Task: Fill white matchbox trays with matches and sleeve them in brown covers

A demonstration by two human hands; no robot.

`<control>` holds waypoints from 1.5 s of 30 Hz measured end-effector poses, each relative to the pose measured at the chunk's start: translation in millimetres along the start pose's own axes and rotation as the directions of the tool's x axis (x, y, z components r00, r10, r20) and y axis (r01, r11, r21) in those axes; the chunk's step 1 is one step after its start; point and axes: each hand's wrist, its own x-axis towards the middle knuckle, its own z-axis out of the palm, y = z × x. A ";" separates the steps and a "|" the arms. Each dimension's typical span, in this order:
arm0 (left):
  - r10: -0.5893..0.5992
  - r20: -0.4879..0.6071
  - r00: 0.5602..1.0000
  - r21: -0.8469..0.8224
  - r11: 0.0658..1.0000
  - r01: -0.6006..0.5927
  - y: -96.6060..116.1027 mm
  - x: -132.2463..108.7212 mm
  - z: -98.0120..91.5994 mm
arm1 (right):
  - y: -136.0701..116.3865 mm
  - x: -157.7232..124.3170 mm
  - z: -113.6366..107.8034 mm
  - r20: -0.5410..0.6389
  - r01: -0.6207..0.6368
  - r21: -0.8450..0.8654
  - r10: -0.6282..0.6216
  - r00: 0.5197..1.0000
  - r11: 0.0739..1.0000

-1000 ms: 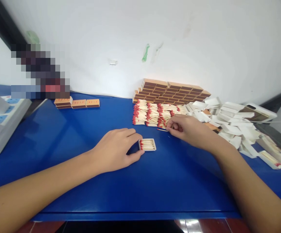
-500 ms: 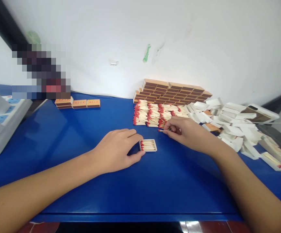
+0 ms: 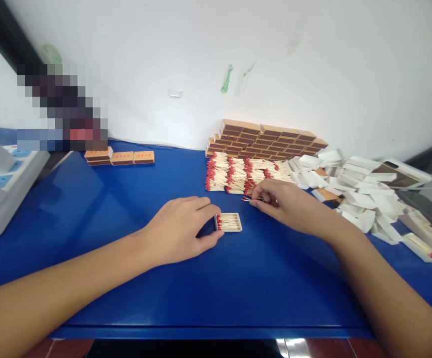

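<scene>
My left hand (image 3: 184,226) rests on the blue table, thumb and fingers closed on the left end of a small white matchbox tray (image 3: 240,223). Matches (image 3: 229,222) lie side by side in that tray, red heads to the left. To the right, my right hand (image 3: 275,199) pinches a few matches (image 3: 246,199); their red heads stick out left of the fingertips, and the rest is hidden by the hand. Just behind it are heaped rows of loose matches (image 3: 218,171), mostly with heads to the left.
A wall of stacked matchboxes (image 3: 264,139) stands behind the matches. White empty trays (image 3: 361,189) are piled at the right, near a phone-like object (image 3: 402,173). Several closed matchboxes (image 3: 122,157) sit at the back left. A grey-white device (image 3: 10,189) occupies the left edge.
Both hands stay nearly in place. At the right fingertips, the pinched match heads show slightly more spread apart. The view has shifted very slightly.
</scene>
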 end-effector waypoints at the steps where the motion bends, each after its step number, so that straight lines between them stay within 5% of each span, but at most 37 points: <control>1: 0.000 0.001 1.000 -0.001 1.000 0.000 0.1 0.0 0.0 | -0.9 -0.2 -0.4 0.007 -0.016 0.006 0.016 1.000 1.000; 16: 0.000 -0.002 1.000 0.003 1.000 0.000 -0.6 -0.4 1.0 | -15.1 -5.0 -1.9 -0.008 0.011 0.057 -0.010 1.000 0.998; 24: 0.004 -0.009 1.000 0.006 1.000 -0.004 -0.7 -0.1 1.0 | -48.6 -10.6 12.5 0.044 0.176 0.134 -0.184 0.982 0.975; 39: -0.009 0.003 1.000 0.003 1.000 0.009 0.5 1.0 0.6 | -52.7 -7.8 17.0 -0.017 0.231 0.084 -0.230 0.973 0.969; 45: -0.005 0.004 1.000 0.002 1.000 0.005 0.5 0.2 0.3 | -23.4 -5.4 -6.1 -0.172 0.092 -0.029 -0.096 0.980 0.995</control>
